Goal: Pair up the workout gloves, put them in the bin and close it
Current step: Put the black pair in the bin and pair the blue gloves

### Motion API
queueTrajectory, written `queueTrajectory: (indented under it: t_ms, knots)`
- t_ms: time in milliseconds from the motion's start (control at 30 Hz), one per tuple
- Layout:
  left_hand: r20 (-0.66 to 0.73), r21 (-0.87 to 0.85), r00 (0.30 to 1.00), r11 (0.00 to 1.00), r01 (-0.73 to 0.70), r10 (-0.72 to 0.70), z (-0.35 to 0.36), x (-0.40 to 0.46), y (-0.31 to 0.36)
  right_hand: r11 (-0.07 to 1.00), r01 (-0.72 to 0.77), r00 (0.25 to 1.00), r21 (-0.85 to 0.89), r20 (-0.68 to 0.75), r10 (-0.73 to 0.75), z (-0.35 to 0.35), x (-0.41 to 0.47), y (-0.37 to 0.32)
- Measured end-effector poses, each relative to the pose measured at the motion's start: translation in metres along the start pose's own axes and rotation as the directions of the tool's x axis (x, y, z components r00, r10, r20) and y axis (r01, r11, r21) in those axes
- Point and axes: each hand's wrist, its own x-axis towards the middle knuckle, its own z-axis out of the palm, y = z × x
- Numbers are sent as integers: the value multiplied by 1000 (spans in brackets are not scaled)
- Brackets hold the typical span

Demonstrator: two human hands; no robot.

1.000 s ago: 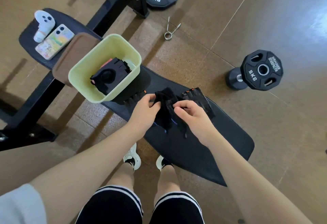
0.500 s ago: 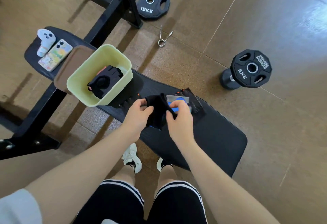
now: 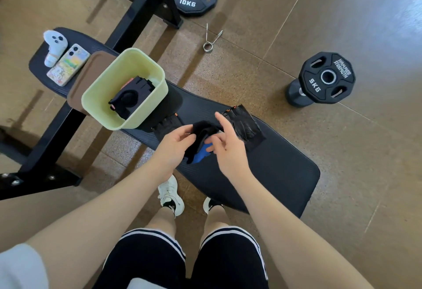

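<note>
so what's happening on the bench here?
A person is sorting workout gloves on a black bench. The left hand grips a black-and-blue glove bundle; the right hand is open beside it. One black pair already sits in the green bin. Two more black gloves lie on the bench, one by the bin and one past the right hand. The brown lid is off.

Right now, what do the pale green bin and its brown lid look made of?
Pale green bin: apparently moulded plastic, going by its smooth satin walls and rounded corners. Brown lid, lying flat beside it: matte; wood or plastic, cannot tell.
</note>
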Motion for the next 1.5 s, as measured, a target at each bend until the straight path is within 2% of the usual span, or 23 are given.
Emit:
queueTrajectory:
  t_ms: [67,167,233,300,367,467,533,600,767,800,867,933,1000,1067,1133,1200,1267,1367,1433,1500]
  knots:
    - [40,62,999,998,-33,31,3,-1,4,984,52,998,-170,-22,-56,-7,3,-2]
    - [48,89,996,993,-73,69,6,-3,9,940,127,986,-316,-62,-154,-14,6,-3]
    - [21,96,996,991,-92,91,6,-4,12,880,220,961,-421,-64,-270,-21,7,-2]
    - [-37,111,993,988,-105,110,5,-4,13,825,332,922,-457,-27,-385,-30,6,1]
    - [-80,167,988,979,-120,135,3,-2,12,800,420,898,-428,72,-434,-41,1,-1]
    - [-29,202,986,967,-157,166,1,-4,15,860,400,911,-316,243,-334,-50,-3,-16]
    - [54,170,982,968,-187,180,4,-10,20,856,389,912,-340,271,-307,-46,0,-21]
    - [100,135,979,972,-191,178,6,-15,23,874,345,934,-342,214,-285,-38,3,-23]
    - [97,44,988,992,-121,116,6,-23,27,926,217,976,-309,41,-215,-29,9,-28]
    - [116,73,986,989,-129,120,6,-24,28,942,186,982,-279,18,-189,-28,10,-29]
    - [136,244,977,951,-192,163,6,-24,30,956,153,988,-251,2,-158,-27,15,-32]
    - [108,395,970,886,-243,218,5,-21,33,957,146,989,-251,47,-139,-31,22,-35]
    - [94,438,963,859,-267,251,1,-16,38,973,116,988,-197,125,-92,-37,29,-40]
    - [140,442,960,852,-281,244,-8,-12,42,960,141,966,-240,244,-80,-45,39,-45]
    - [201,453,950,838,-305,238,-20,-6,47,940,197,904,-277,424,-64,-50,52,-50]
    - [241,461,943,828,-319,229,-37,1,54,954,174,833,-245,553,-10,-47,66,-58]
    - [249,435,942,842,-318,227,-58,10,61,962,90,787,-256,611,89,-37,79,-70]
    - [179,409,959,870,-277,221,-91,23,66,948,89,730,-304,668,146,-11,100,-90]
    - [100,315,976,924,-218,196,-115,33,63,939,57,721,-338,665,195,10,119,-102]
    - [33,151,991,980,-130,127,-142,44,57,937,-14,721,-350,646,252,32,139,-112]
